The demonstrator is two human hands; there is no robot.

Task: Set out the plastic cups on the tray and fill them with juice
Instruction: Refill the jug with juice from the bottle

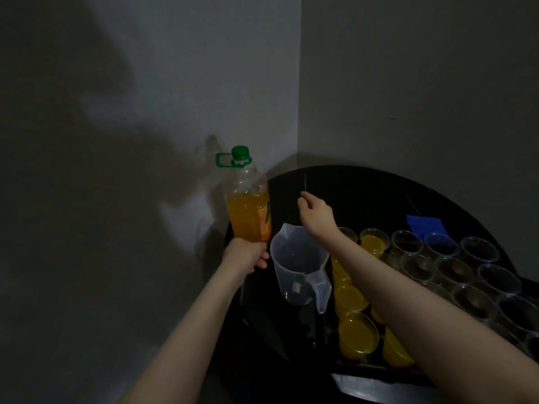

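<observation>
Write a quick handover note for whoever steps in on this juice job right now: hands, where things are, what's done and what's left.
Left hand grips the juice bottle near its base, upright, green cap still on, about half full.
Right hand hovers over the black table behind the jug, fingers loosely curled, holding nothing.
The clear measuring jug stands empty left of the cups.
Done: cups are set out on the tray; the filled cups are the ones nearest the jug.
Left: the empty cups to the right still need juice. Uncap the bottle first.
</observation>
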